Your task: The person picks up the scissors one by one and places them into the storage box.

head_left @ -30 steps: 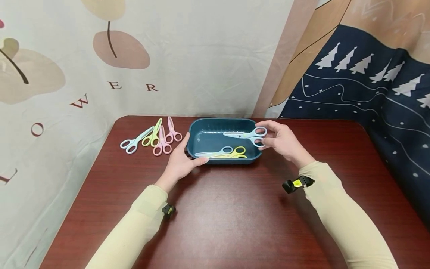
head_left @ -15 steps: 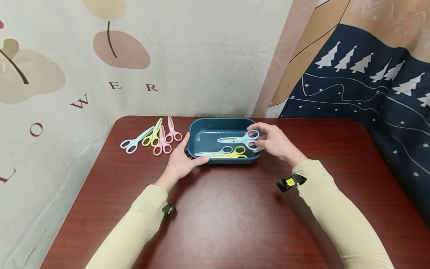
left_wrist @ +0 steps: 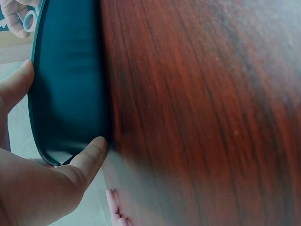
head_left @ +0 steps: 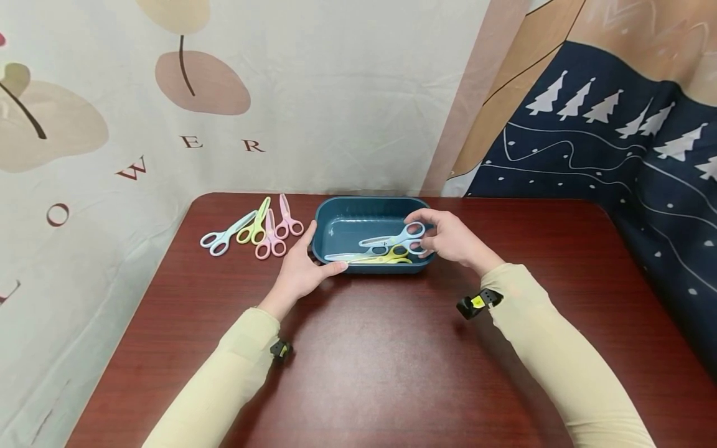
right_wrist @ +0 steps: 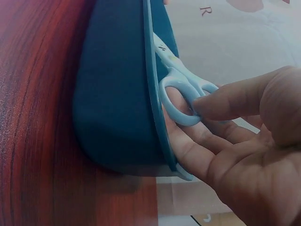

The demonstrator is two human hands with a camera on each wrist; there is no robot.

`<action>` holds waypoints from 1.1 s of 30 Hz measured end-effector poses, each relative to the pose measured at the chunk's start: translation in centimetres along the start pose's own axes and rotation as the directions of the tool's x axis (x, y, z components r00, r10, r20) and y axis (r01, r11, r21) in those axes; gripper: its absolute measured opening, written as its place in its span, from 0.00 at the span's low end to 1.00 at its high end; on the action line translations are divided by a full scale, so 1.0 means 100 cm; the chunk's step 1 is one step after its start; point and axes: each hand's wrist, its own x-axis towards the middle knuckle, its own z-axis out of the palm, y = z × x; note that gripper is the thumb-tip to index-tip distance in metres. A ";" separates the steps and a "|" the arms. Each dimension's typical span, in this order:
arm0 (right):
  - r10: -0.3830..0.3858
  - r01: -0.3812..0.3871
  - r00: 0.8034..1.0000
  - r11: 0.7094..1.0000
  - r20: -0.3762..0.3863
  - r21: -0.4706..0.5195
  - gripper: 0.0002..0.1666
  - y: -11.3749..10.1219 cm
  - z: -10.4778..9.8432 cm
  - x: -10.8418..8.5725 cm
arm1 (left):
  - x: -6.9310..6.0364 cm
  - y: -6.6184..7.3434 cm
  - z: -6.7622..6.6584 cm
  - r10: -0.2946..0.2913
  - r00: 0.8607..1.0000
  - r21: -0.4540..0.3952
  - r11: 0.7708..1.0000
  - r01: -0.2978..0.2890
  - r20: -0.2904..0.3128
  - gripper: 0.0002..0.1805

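A dark blue-green rectangular tray (head_left: pixel 370 269) stands at the table's far edge. My left hand (head_left: pixel 299 271) holds its left front corner, thumb along the front rim and fingers at the left end wall. Inside the tray's right part, my right hand (head_left: pixel 448 239) pinches light blue scissors (head_left: pixel 399 239) by their handles, blades pointing left. In the right wrist view my thumb presses on one handle loop (right_wrist: pixel 181 106). Below them, along the tray's front wall, lie another pair of light blue scissors (head_left: pixel 350 256) and yellow scissors (head_left: pixel 400 258), partly overlapped.
Left of the tray, on the reddish-brown table (head_left: pixel 364 354), lie light blue scissors (head_left: pixel 226 234), yellow-green scissors (head_left: pixel 257 221) and two pink pairs, one nearer (head_left: pixel 271 239) and one farther (head_left: pixel 287 218). A patterned cloth (head_left: pixel 347 99) hangs behind the table.
My right hand has moved left and slightly down with the light blue scissors, from the tray's right end to over the scissors at its front. The left hand has not moved.
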 end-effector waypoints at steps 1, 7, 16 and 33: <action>0.000 0.001 1.000 1.000 0.004 -0.015 0.27 0.000 0.000 0.000 | 0.000 0.000 0.000 0.001 1.000 -0.001 1.000 -0.001 0.001 0.63; -0.006 0.008 1.000 0.994 0.021 -0.107 0.25 0.000 0.003 0.004 | 0.000 0.000 0.000 0.004 1.000 -0.005 1.000 -0.004 0.001 0.62; 0.009 0.003 0.997 0.988 0.078 -0.156 0.27 -0.003 0.004 0.006 | 0.000 -0.001 0.000 0.002 1.000 -0.013 1.000 -0.002 0.001 0.62; 0.065 -0.032 0.989 0.972 0.133 -0.234 0.30 -0.005 0.009 0.006 | -0.001 0.000 0.001 0.008 1.000 -0.022 1.000 -0.008 -0.003 0.62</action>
